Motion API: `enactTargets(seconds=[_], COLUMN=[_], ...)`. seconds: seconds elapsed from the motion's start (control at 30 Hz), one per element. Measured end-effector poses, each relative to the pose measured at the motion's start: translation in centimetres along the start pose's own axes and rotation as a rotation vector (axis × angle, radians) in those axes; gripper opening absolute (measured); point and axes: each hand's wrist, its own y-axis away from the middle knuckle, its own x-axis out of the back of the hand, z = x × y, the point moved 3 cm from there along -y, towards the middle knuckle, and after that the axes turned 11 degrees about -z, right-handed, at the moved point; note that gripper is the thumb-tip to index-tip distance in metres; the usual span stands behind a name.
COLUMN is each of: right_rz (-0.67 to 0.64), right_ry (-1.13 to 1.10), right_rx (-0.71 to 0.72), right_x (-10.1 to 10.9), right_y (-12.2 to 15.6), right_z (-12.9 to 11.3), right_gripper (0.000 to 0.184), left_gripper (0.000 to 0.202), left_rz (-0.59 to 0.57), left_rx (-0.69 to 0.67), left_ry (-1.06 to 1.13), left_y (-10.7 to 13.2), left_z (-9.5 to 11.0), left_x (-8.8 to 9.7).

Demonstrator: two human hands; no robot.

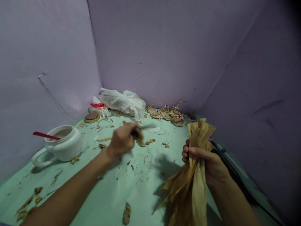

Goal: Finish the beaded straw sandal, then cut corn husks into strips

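Observation:
My right hand (211, 163) is closed round a bundle of dried corn husks (198, 185), held upright at the right. The pale husk ends stick up above my fingers, and the long, ragged part hangs below over the table. Farther off, left of centre, my left hand (123, 139) is closed and smeared by motion. At its fingers shows a dark-handled tool with a thin pale blade (149, 126), too blurred to name surely. Beside that hand, a brown piece of husk (140, 139) shows; whether the hand holds it, I cannot tell.
A white pot (68, 147) with a red stick (45, 135) stands left. At the back lie a plastic bag (124, 102), a round tin (91, 117), rings (104, 122) and several woven discs with red and white beads (166, 115). Husk scraps (126, 214) litter the green tabletop (103, 201).

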Motion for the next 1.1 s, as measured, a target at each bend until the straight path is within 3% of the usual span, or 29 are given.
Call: enactTargets(seconds=[0.03,0.1,0.17,0.23,0.3,0.37,0.47,0.63,0.77,0.9,1.1], right_rz=[-0.005,0.008,0.021,-0.004,-0.057,-0.123,-0.175,-0.115,-0.284,-0.226,-0.042], right_ry=[-0.028,-0.096,-0.147,-0.165,-0.170,-0.183,-0.179,-0.060,-0.024,0.065,-0.001], right_rx=[0.014,0.042,0.066,0.072,0.053,0.030,0.021,-0.050,-0.104,-0.118,-0.159], right_x=[-0.1,-0.1,-0.1,-0.1,-0.3,-0.7,-1.4,-2.4,-3.9,-3.7,-2.5], right_y=[-0.1,-0.1,-0.1,-0.1,0.0,0.0,-0.1,-0.2,0.0,-0.3,-1.1], right_z=[-0.1,-0.2,-0.3,-0.3,-0.2,0.2,1.0,2.8,3.9,4.5,4.7], right_gripper=[0.018,0.023,0.027,0.026,0.023,0.020,0.020,0.030,0.046,0.042,0.023], left_gripper=[0.027,0.034,0.038,0.037,0.029,0.023,0.020,0.022,0.020,0.023,0.036], left_rz=[0.269,0.481,0.592,0.553,0.385,0.196,0.079,0.090,0.120,0.146,0.100], left_rx=[0.090,0.128,0.168,0.216,0.358,0.507,0.599,0.812,0.888,0.921,0.863], left_ry=[0.079,0.121,0.289,0.423,0.539,0.614,0.654,0.824,0.904,0.961,1.031], left_y=[-0.8,-2.9,-4.7,-6.0,-6.5,-6.4,-5.5,-3.1,-1.5,-0.6,0.8], left_z=[-0.1,0.5,1.4,2.6,3.4,3.9,4.1,3.4,2.6,1.9,1.5], left_x=[2.3,6.0,8.9,10.0,9.2,7.1,3.4,-2.0,-4.7,-5.8,-5.1])
